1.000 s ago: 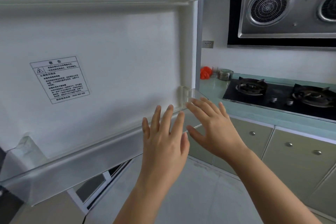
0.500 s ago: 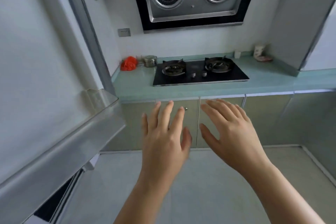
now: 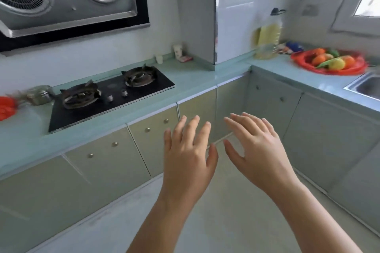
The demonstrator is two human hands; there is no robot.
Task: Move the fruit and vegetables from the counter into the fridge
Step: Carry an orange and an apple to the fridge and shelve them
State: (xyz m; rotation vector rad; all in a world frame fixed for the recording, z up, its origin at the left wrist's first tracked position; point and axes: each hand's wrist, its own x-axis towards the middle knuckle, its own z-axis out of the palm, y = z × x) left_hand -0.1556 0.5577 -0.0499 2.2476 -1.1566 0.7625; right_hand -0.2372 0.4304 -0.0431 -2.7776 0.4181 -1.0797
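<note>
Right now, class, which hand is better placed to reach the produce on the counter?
Probably the right hand: the produce sits on the counter at far right, on its side. The left hand, also empty, is farther.

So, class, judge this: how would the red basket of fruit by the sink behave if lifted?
The red basket looks shallow and heaped, so its round fruit may roll out if tipped. Its rim looks thin, perhaps floppy; blur prevents certainty.

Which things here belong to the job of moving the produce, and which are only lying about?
For the job: fruit and vegetables, the red basket holding them, counter, left hand, right hand, both empty.

Lying about: gas hob, metal pot, oil bottle, sink.
</note>
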